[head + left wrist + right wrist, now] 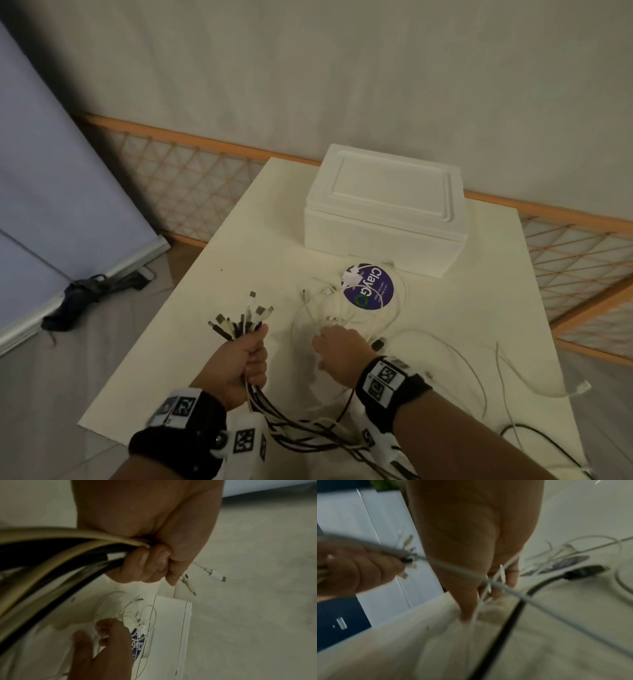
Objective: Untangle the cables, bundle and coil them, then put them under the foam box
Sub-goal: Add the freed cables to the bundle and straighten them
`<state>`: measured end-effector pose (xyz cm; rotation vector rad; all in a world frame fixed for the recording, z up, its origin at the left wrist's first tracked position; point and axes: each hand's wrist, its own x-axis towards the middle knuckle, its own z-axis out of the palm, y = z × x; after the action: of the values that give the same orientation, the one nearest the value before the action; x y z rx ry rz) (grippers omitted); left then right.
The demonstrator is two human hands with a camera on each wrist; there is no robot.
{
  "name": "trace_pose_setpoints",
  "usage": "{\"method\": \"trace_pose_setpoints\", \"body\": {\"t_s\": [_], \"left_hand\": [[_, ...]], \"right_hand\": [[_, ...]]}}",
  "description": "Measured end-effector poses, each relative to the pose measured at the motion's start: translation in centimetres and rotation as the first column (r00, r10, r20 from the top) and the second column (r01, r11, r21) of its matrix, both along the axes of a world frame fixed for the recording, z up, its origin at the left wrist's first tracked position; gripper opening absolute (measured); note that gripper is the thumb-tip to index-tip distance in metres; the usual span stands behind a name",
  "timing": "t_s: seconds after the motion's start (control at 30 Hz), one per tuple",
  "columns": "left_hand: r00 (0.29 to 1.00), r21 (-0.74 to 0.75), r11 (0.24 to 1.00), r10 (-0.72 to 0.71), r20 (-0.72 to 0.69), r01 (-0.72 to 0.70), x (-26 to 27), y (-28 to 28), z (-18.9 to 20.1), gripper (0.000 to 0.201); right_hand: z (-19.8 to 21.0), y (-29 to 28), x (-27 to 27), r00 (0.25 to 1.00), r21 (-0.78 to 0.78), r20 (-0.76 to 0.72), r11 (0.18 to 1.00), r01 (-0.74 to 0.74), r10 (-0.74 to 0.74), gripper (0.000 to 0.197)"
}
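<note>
My left hand [251, 353] grips a thick bundle of black and white cables [239, 323] in a fist, and their plug ends stick up above the thumb. In the left wrist view the same bundle [60, 555] runs out of the left hand [149, 563]. My right hand [329, 339] reaches into a loose tangle of thin white cables [318, 301] on the table and pinches one thin white cable [488, 586]. The white foam box [383, 209] stands shut at the far side of the table, beyond the tangle.
A round purple ClayGo label [370, 287] lies among the white cables by the box. More white cable [582, 387] and a black cable [534, 435] trail over the right of the white table [212, 274]. An orange lattice fence [178, 185] runs behind.
</note>
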<state>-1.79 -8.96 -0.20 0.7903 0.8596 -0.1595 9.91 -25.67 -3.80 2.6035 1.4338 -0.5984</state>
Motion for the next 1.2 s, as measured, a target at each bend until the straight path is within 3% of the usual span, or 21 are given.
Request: {"method": "trace_pose_setpoints", "body": {"t_s": [0.07, 0.13, 0.27, 0.33, 0.47, 0.53, 0.67, 0.83, 0.97, 1.1, 1.2], "left_hand": [[1.000, 0.009, 1.000, 0.007, -0.006, -0.007, 0.3, -0.2, -0.1, 0.044], [0.999, 0.020, 0.999, 0.048, -0.003, -0.048, 0.7, -0.2, -0.5, 0.044], [0.987, 0.005, 0.987, 0.158, 0.034, -0.158, 2.2, -0.8, -0.4, 0.039], [0.990, -0.022, 0.992, 0.122, 0.071, -0.121, 3.2, -1.8, 0.4, 0.036], [0.980, -0.055, 0.998, 0.044, 0.193, -0.034, 4.9, -3.3, 2.6, 0.027], [0.966, -0.022, 0.998, 0.062, 0.251, -0.059, 5.2, -3.5, 3.8, 0.030], [0.928, 0.067, 0.969, 0.206, 0.311, -0.238, 4.5, -1.7, 5.8, 0.042], [0.877, 0.124, 0.919, 0.307, 0.370, -0.374, 3.1, 2.6, 6.9, 0.036], [0.854, 0.169, 0.894, 0.319, 0.412, -0.415, 2.4, 3.8, 6.7, 0.037], [0.834, 0.195, 0.867, 0.343, 0.433, -0.458, 2.1, 4.4, 6.5, 0.028], [0.813, 0.173, 0.848, 0.393, 0.429, -0.501, 1.9, 4.7, 6.6, 0.041]], "right_hand": [[-0.4, -0.1, 0.2, 0.998, 0.017, 0.061, 1.000, -0.014, 0.012, 0.028], [0.1, -0.5, 0.6, 0.998, 0.146, 0.045, 0.989, 0.034, -0.041, 0.027], [3.0, -1.4, 0.7, 0.957, 0.441, -0.167, 0.850, 0.288, -0.238, 0.019], [4.3, -1.7, 0.1, 0.947, 0.485, -0.241, 0.819, 0.306, -0.211, 0.012], [5.1, -1.8, -1.1, 0.977, 0.494, -0.182, 0.849, 0.189, -0.111, 0.029], [5.0, -2.5, -0.7, 0.974, 0.536, -0.158, 0.814, 0.224, -0.164, 0.030], [4.4, -5.0, 1.0, 0.953, 0.563, -0.118, 0.771, 0.297, -0.281, 0.012], [2.8, -8.9, 4.0, 0.860, 0.436, -0.083, 0.758, 0.485, -0.503, 0.015], [2.3, -10.3, 5.4, 0.837, 0.501, 0.095, 0.752, 0.428, -0.539, 0.012], [2.2, -11.9, 6.2, 0.792, 0.519, 0.002, 0.678, 0.520, -0.610, 0.028], [1.8, -13.6, 6.2, 0.740, 0.447, -0.014, 0.658, 0.606, -0.672, 0.020]]}}
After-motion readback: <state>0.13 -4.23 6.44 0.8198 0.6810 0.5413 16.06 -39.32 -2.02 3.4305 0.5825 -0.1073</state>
